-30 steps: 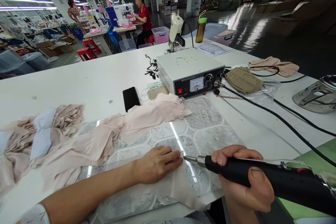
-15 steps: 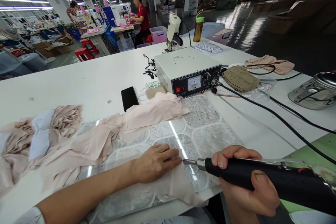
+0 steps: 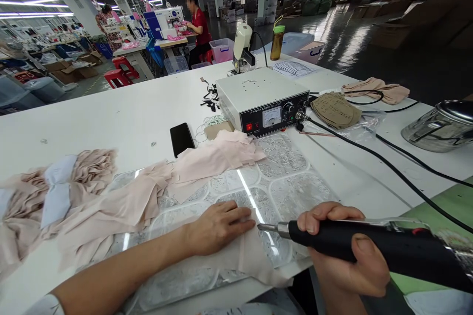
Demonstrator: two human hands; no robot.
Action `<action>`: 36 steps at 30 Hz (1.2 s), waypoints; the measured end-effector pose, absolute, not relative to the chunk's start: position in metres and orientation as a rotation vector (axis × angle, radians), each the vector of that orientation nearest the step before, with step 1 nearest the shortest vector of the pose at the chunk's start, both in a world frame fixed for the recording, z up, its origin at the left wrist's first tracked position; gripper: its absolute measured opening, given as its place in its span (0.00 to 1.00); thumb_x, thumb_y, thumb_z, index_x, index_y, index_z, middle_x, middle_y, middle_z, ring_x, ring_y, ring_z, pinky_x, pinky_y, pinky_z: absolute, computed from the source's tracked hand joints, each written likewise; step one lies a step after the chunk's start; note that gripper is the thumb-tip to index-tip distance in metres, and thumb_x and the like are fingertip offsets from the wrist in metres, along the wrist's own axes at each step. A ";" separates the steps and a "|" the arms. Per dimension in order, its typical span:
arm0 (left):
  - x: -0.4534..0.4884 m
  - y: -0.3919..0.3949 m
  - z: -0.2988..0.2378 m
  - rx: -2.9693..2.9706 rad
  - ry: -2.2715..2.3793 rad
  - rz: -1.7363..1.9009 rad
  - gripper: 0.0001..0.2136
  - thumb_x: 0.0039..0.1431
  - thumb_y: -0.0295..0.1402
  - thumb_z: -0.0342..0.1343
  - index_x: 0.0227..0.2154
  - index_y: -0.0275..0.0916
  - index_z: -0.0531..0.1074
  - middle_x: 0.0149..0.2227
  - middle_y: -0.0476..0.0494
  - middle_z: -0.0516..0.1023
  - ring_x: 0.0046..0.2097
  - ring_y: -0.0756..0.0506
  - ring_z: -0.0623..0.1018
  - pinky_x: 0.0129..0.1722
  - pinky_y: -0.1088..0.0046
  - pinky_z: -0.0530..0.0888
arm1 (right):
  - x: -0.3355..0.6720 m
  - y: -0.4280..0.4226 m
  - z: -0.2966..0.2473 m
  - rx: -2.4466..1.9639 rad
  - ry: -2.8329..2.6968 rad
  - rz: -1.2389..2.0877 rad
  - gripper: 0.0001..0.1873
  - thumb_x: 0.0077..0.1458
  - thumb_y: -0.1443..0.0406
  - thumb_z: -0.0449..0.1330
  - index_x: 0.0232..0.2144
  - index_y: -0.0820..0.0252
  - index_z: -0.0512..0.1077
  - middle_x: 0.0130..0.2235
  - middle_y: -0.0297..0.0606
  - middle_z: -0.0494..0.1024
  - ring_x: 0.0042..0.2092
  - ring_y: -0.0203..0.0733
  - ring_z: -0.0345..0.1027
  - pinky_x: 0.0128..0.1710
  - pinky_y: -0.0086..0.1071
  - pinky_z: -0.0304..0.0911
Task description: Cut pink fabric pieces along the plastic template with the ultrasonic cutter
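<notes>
My left hand point(image 3: 223, 226) lies flat, fingers stretched out, on a thin pale pink fabric piece point(image 3: 254, 258). Under that piece is a clear patterned mat point(image 3: 291, 192). My right hand point(image 3: 342, 268) is wrapped round the black body of a handheld ultrasonic tool point(image 3: 395, 251). Its metal tip points left and sits just beside my left fingertips, near the fabric's edge; whether it touches cannot be made out. More pink fabric pieces point(image 3: 218, 155) are heaped on the mat's far side, beyond my left hand.
A control box point(image 3: 264, 98) with a dial stands behind the mat, cables trailing right. Around it are a phone point(image 3: 182, 140), brown card templates point(image 3: 336, 110), a steel container point(image 3: 438, 128) and a bottle point(image 3: 277, 43). Tied fabric bundles point(image 3: 92, 170) lie left. A person point(image 3: 199, 27) sews in the background.
The view has shifted slightly. Both hands and the tool hold nearly the same places, with the tip still beside my left fingertips.
</notes>
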State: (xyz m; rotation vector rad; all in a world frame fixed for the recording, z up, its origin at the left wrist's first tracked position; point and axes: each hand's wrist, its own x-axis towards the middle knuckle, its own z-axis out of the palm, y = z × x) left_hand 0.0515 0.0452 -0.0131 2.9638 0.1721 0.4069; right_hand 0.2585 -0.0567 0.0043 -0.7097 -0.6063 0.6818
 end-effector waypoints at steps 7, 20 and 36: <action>0.056 0.061 -0.007 2.923 0.059 0.336 0.12 0.69 0.28 0.44 0.47 0.36 0.72 0.49 0.38 0.75 0.38 0.45 0.70 0.36 0.69 0.70 | 0.259 -0.064 0.002 -0.696 -0.508 0.677 0.11 0.44 0.58 0.59 0.27 0.61 0.72 0.25 0.33 0.70 0.20 0.34 0.64 0.18 0.33 0.64; 0.055 0.039 0.002 3.022 0.221 0.349 0.11 0.69 0.31 0.45 0.48 0.35 0.70 0.50 0.37 0.75 0.45 0.44 0.74 0.43 0.68 0.72 | 0.253 -0.067 -0.002 -0.641 -0.477 0.724 0.11 0.44 0.58 0.58 0.27 0.59 0.73 0.26 0.33 0.70 0.20 0.34 0.64 0.19 0.34 0.63; 0.053 0.023 -0.003 2.968 0.200 0.438 0.10 0.68 0.28 0.49 0.49 0.33 0.69 0.49 0.36 0.75 0.50 0.41 0.74 0.46 0.65 0.73 | 0.252 -0.082 0.000 -0.606 -0.511 0.812 0.11 0.48 0.58 0.58 0.30 0.60 0.73 0.28 0.34 0.70 0.21 0.34 0.66 0.20 0.32 0.64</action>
